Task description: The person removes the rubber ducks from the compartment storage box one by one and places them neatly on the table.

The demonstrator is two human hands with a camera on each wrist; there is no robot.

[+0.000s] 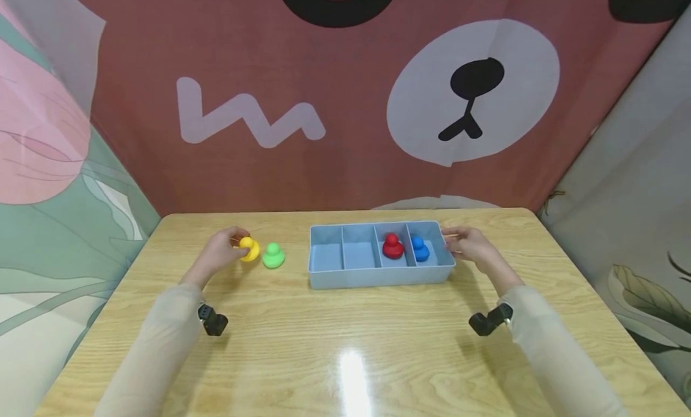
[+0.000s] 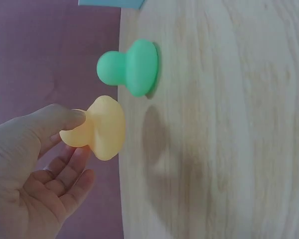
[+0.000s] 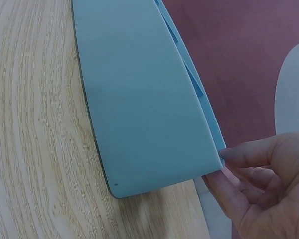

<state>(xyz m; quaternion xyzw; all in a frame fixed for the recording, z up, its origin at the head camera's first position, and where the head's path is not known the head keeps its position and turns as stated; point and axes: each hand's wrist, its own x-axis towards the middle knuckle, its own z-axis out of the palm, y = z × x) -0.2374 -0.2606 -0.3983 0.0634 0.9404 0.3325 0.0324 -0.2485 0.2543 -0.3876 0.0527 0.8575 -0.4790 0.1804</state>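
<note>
Wrist-worn cameras [image 1: 213,321] sit nearest the head view, one on each pale sleeve above the wood-grain bench [image 1: 345,357]. Left hand [image 1: 218,254] holds the yellow duck [image 1: 249,248]: in the left wrist view the thumb and fingers [image 2: 57,124] pinch the duck's head end, the remaining fingers loosely spread below it. Whether the yellow duck rests on the bench or is just off it cannot be told. Green duck [image 1: 273,255] stands upright on the bench just beside the yellow one, to its right, apart from the hand. Blue tray [image 1: 378,276], with four compartments in a row, lies further right near the bench's middle. Red duck [image 1: 393,246] sits in the third compartment from the left, blue duck [image 1: 419,248] in the fourth; the two left compartments hold nothing visible. Right hand [image 1: 471,244] is at the tray's right end; the right wrist view shows its fingertips [image 3: 234,158] touching the tray's corner rim, fingers bent around that corner. Behind the bench hangs a red-brown cloth [image 1: 324,105] with a cartoon bear face.
</note>
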